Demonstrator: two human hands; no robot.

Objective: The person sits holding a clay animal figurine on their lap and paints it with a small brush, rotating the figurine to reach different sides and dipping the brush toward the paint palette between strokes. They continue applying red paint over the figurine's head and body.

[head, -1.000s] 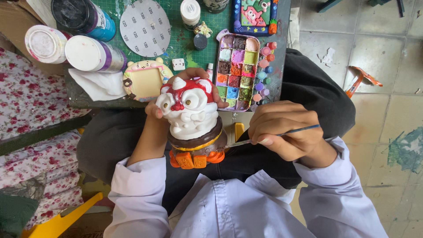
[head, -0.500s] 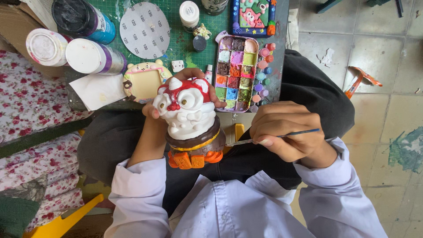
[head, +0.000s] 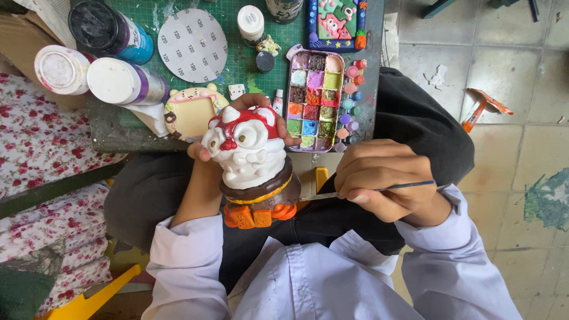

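Observation:
My left hand (head: pixel 204 160) grips a ceramic figurine (head: pixel 249 163) from behind, fingers curled over its top. The figurine is white with big eyes, red paint on its head, a brown band and orange feet, and it is held over my lap. My right hand (head: pixel 385 181) holds a thin paintbrush (head: pixel 379 189) like a pen. The bristle tip points left toward the figurine's brown band, just beside it. A paint palette (head: pixel 317 101) with several coloured wells lies on the green cutting mat (head: pixel 249 59) right above the figurine.
On the mat sit a round sanding disc (head: pixel 192 44), three paint jars (head: pixel 121 80), a small white-capped bottle (head: pixel 251 24), a yellow framed piece (head: pixel 191 112) and a colourful painted frame (head: pixel 335 24). Floral fabric (head: pixel 35 148) lies at left, tiled floor (head: pixel 521 136) at right.
The figurine has tilted slightly left in my left hand. My right hand with the brush stays almost where it was.

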